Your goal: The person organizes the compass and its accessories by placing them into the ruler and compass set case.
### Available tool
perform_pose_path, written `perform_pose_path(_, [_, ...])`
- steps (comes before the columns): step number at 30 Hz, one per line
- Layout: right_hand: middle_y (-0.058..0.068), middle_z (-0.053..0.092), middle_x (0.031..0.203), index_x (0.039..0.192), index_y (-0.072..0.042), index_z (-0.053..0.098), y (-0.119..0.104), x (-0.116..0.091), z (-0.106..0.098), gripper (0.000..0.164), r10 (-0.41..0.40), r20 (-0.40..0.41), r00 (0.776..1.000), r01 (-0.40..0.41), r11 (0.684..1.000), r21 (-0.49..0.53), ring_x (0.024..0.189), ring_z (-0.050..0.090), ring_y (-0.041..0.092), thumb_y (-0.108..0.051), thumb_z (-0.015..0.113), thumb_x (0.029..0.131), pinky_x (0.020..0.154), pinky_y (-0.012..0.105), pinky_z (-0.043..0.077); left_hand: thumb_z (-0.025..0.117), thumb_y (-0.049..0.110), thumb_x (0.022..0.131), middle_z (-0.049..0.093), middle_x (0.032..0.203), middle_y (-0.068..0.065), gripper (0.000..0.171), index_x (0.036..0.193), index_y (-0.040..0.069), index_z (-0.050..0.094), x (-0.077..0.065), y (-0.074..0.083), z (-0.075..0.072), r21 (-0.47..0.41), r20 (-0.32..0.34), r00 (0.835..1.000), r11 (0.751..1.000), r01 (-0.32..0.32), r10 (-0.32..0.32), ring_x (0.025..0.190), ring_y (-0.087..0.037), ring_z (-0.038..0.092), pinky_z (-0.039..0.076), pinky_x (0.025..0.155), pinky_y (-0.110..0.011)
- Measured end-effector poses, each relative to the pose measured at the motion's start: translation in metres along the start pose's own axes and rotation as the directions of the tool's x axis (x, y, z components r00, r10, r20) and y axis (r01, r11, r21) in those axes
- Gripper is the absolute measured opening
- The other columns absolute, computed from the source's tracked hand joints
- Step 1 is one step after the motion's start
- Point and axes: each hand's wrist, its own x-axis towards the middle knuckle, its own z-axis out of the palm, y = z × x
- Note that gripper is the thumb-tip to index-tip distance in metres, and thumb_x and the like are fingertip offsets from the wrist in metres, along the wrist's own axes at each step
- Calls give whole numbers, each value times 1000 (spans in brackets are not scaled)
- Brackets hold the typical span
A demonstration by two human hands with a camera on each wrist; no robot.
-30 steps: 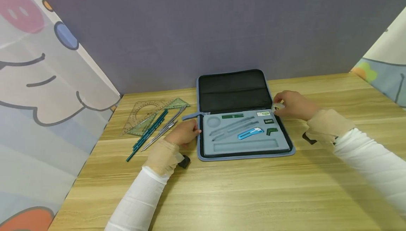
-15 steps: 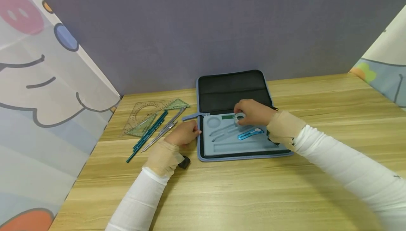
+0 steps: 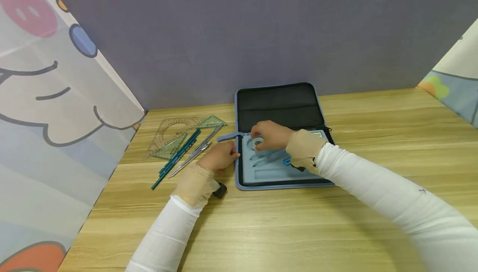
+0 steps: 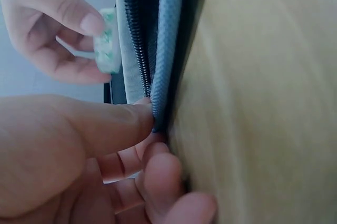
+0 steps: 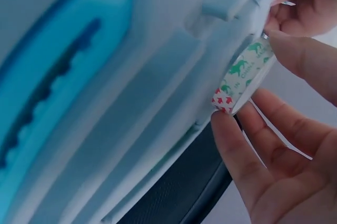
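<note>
An unzipped blue case (image 3: 285,187) lies open, its black lid (image 3: 278,104) folded back and a pale blue foam tray (image 3: 269,177) of shaped recesses inside. My right hand (image 3: 274,134) pinches a small tape roll (image 3: 257,143) above the round recess at the tray's left. In the right wrist view, the tape (image 5: 243,74) has green and red print and stands tilted, close to the foam. My left hand (image 3: 218,156) pinches the case's left zipper edge (image 4: 167,50) between thumb and fingers. A blue utility knife (image 3: 286,161) sits in the tray, partly covered by my right wrist.
Left of the case lie clear set squares (image 3: 171,133), several dark green pencils (image 3: 175,160) and metal compasses (image 3: 196,152). A strap (image 3: 228,136) sticks out from the case's left side. A grey panel (image 3: 239,35) rises behind the wooden table (image 3: 261,230).
My right hand has carried the tape roll from beyond the case's right edge leftward across the tray to the round recess. My left hand stays at the case's left edge.
</note>
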Motion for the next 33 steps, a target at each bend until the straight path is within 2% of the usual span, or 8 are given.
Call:
perform_pose_path(9, [14, 58, 113, 115, 2, 60, 1, 13, 7, 38, -22, 11, 1000, 22, 999, -45, 106, 55, 27, -17, 72, 83, 92, 39, 46, 54, 21, 97, 53, 79, -6, 19, 86, 7, 52, 1, 0, 1, 5, 2, 1000, 1000, -1, 1, 44, -14, 49, 46, 40, -25])
perform_pose_path(20, [14, 58, 110, 112, 0, 62, -1, 16, 10, 37, -54, 1, 999, 54, 995, -86, 105, 56, 27, -14, 76, 81, 91, 39, 46, 54, 21, 97, 50, 77, -6, 19, 86, 7, 51, 1, 1, 0, -20, 14, 1000, 999, 25, -25, 49, -16, 50, 47, 41, -26])
perform_pose_path(26, [14, 59, 115, 115, 0, 62, -3, 15, 9, 39, -31, 26, 999, 33, 995, -97, 109, 55, 28, -14, 75, 81, 94, 39, 46, 54, 20, 97, 49, 76, -5, 19, 84, 7, 51, 1, 1, 1, -28, 8, 1000, 999, 18, -18, 47, -15, 48, 45, 39, -26])
perform_pose_path(33, [14, 60, 116, 115, 1, 63, -2, 15, 11, 39, -50, 20, 999, 51, 994, -96, 110, 56, 28, -12, 75, 81, 94, 39, 47, 54, 20, 97, 50, 76, -5, 19, 84, 7, 51, 1, 0, 1, -28, 3, 1000, 1000, 11, -11, 46, -14, 48, 45, 39, -26])
